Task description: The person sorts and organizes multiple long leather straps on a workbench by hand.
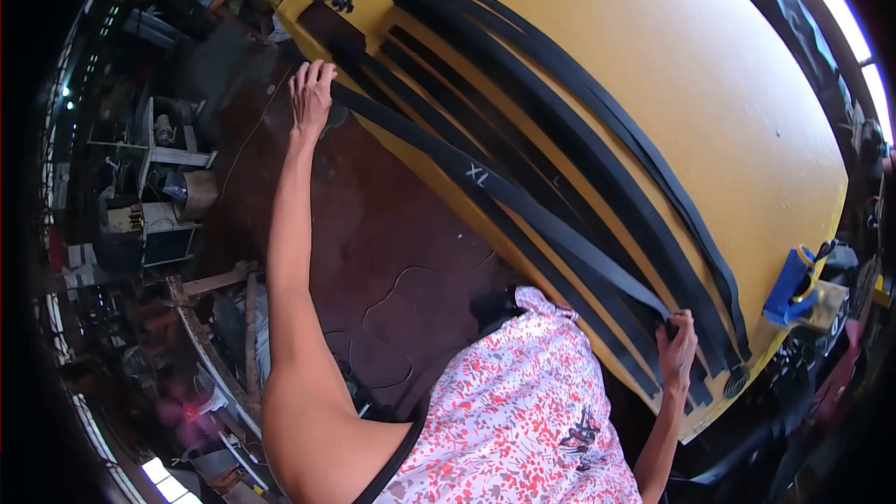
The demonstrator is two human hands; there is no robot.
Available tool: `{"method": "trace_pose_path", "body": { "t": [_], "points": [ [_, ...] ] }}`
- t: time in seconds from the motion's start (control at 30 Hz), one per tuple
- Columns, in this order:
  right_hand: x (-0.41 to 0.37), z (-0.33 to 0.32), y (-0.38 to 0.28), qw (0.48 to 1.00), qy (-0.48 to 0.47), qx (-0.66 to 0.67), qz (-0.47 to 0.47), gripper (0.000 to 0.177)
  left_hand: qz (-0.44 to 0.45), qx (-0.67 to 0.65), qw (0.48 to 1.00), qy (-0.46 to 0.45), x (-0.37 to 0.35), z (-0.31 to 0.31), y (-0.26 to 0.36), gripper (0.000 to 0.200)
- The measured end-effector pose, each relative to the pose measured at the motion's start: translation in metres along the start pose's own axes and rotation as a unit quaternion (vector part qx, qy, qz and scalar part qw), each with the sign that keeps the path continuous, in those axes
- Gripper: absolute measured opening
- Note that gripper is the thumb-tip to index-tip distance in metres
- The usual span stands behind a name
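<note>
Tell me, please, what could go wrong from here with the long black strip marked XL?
1. The XL strip runs along the near edge of the yellow table, with the left hand on one end and the right hand gripping the other. If either slips, the strip may slide off to the floor.
2. It lies across the other black strips, so pulling it could drag them out of line.

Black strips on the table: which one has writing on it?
The strip marked XL in white, along the table edge, from the left hand to the right hand; no other shows letters.
</note>
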State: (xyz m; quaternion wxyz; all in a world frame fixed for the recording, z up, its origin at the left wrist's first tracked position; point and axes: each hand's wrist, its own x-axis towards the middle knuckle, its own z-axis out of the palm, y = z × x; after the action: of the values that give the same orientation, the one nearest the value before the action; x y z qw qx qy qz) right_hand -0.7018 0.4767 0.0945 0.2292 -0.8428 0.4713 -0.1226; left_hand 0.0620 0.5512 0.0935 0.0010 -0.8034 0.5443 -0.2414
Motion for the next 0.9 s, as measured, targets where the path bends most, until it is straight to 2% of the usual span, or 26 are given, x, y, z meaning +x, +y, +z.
{"method": "trace_pose_path", "body": {
  "t": [0.03,0.1,0.13,0.2,0.23,0.27,0.33,0.4,0.47,0.57,0.67,0.8,0.87,0.9],
  "points": [
    [0.0,0.002,-0.003,1.0,-0.003,0.004,-0.01,0.041,-0.005,0.001,1.0,0.007,0.013,0.006,-0.003,0.023],
    [-0.001,0.009,-0.01,0.999,-0.001,0.006,-0.031,0.043,-0.034,0.134,0.983,0.121,0.037,0.02,-0.002,0.026],
    [-0.002,0.014,-0.01,1.0,-0.008,0.009,-0.028,0.044,-0.059,0.102,0.988,0.103,0.046,0.039,-0.002,0.035],
    [-0.006,0.025,-0.007,0.999,-0.017,0.004,-0.029,0.045,-0.087,0.059,0.99,0.098,0.057,0.073,0.016,0.038],
    [-0.007,0.03,-0.006,0.999,-0.017,-0.004,-0.029,0.045,-0.083,0.024,0.991,0.101,0.055,0.114,0.017,0.041],
    [-0.008,0.034,-0.005,0.999,-0.018,-0.013,-0.029,0.046,-0.089,0.035,0.993,0.063,0.051,0.132,0.03,0.041],
    [-0.011,0.043,-0.001,0.999,-0.027,-0.022,-0.022,0.044,-0.116,-0.061,0.991,-0.003,0.038,0.164,0.052,0.041],
    [-0.013,0.049,0.003,0.998,-0.053,-0.025,0.007,0.043,-0.128,-0.062,0.988,-0.059,0.023,0.186,0.073,0.043],
    [-0.014,0.054,0.006,0.998,-0.057,-0.012,0.026,0.04,-0.168,-0.092,0.981,-0.041,0.021,0.19,0.08,0.048],
    [-0.016,0.059,0.009,0.994,-0.076,-0.024,0.073,0.044,-0.158,-0.078,0.982,-0.064,0.022,0.178,0.08,0.05],
    [-0.019,0.061,0.014,0.993,-0.082,-0.036,0.072,0.047,-0.126,-0.045,0.989,-0.061,0.021,0.181,0.069,0.047],
    [-0.017,0.061,0.012,0.994,-0.072,-0.037,0.069,0.05,-0.127,-0.045,0.987,-0.082,0.02,0.182,0.063,0.046],
    [-0.013,0.058,0.011,0.997,-0.06,-0.029,0.048,0.049,-0.11,0.006,0.993,-0.041,0.02,0.178,0.064,0.045],
    [-0.011,0.06,0.013,0.997,-0.055,-0.004,0.047,0.048,-0.12,-0.011,0.99,-0.07,0.023,0.171,0.06,0.045]
  ]
}}
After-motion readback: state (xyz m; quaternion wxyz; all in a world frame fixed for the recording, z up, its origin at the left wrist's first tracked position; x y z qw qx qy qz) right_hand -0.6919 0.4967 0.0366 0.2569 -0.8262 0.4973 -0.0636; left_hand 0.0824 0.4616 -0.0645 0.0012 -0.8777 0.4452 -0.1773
